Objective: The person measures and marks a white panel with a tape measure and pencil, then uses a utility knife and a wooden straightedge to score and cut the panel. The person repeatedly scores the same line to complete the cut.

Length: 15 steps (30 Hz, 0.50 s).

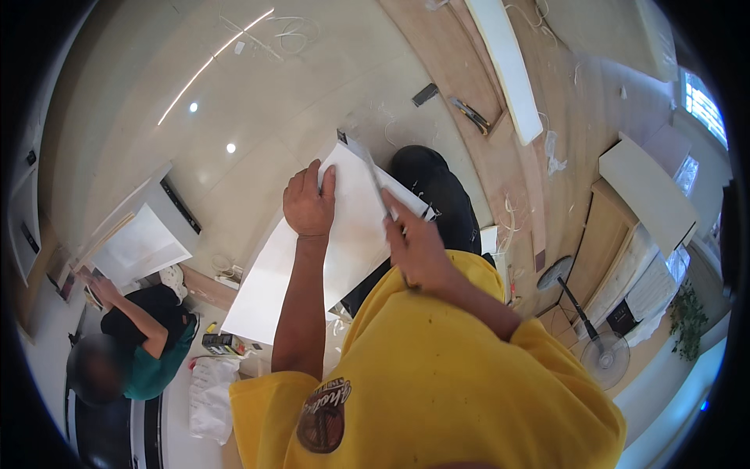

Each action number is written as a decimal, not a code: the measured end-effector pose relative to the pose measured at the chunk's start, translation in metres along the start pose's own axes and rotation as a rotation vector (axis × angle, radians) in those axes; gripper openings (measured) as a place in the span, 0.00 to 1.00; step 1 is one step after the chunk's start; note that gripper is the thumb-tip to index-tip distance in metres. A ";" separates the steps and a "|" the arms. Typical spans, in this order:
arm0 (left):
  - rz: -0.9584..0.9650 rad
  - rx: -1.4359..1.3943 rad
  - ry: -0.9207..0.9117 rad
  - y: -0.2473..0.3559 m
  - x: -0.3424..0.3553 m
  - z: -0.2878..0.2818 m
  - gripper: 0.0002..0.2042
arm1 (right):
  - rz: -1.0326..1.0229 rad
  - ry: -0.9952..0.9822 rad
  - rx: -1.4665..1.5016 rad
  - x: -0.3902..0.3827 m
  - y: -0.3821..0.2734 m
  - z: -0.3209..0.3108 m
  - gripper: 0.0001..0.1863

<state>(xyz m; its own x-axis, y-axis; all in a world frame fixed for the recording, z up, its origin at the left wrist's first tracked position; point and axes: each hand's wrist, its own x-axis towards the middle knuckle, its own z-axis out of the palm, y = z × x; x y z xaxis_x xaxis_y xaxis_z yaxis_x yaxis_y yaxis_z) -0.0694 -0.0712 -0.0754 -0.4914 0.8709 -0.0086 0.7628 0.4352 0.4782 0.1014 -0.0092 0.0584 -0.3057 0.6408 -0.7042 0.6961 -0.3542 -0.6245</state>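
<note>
A long white panel [355, 205] lies slantwise across my lap, its far end over the floor. My left hand [307, 202] grips its left edge near the far end, the thumb on top. My right hand [418, 241] is closed round a long, thin grey tool [366, 162] that looks like a file. That tool lies along the panel's upper face near the far right edge and is smeared by motion. The fingers of my right hand partly hide its near end. Beyond the panel's tip, pale dust or shavings show on the floor.
A utility knife [470, 115] and a small black block [425, 94] lie ahead right by wooden boards [512, 184]. A white strip panel [508, 70] rests there. At left, another person [152, 336] works at a white panel [144, 242]. A fan [605, 359] stands right.
</note>
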 end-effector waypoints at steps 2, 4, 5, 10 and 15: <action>-0.003 0.017 -0.031 -0.001 -0.007 -0.001 0.14 | -0.200 0.069 -0.120 -0.003 0.012 0.005 0.27; -0.025 0.043 -0.017 0.003 -0.001 0.001 0.14 | 0.204 -0.036 -0.079 0.031 0.008 -0.015 0.27; -0.022 0.031 0.018 0.002 0.006 0.005 0.14 | 0.406 -0.065 0.004 0.044 0.006 -0.025 0.27; -0.024 0.016 0.006 0.003 0.003 0.004 0.15 | 0.033 -0.053 -0.057 -0.009 0.018 -0.019 0.28; -0.035 -0.014 0.040 0.000 -0.008 0.004 0.15 | 0.406 -0.108 0.051 0.023 0.030 -0.044 0.27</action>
<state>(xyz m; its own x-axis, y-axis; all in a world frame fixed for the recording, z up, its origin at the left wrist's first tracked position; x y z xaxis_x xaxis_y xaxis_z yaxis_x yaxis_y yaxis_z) -0.0636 -0.0777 -0.0793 -0.5343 0.8452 0.0096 0.7392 0.4618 0.4902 0.1435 0.0252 0.0386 -0.0815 0.3684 -0.9261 0.7417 -0.5983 -0.3032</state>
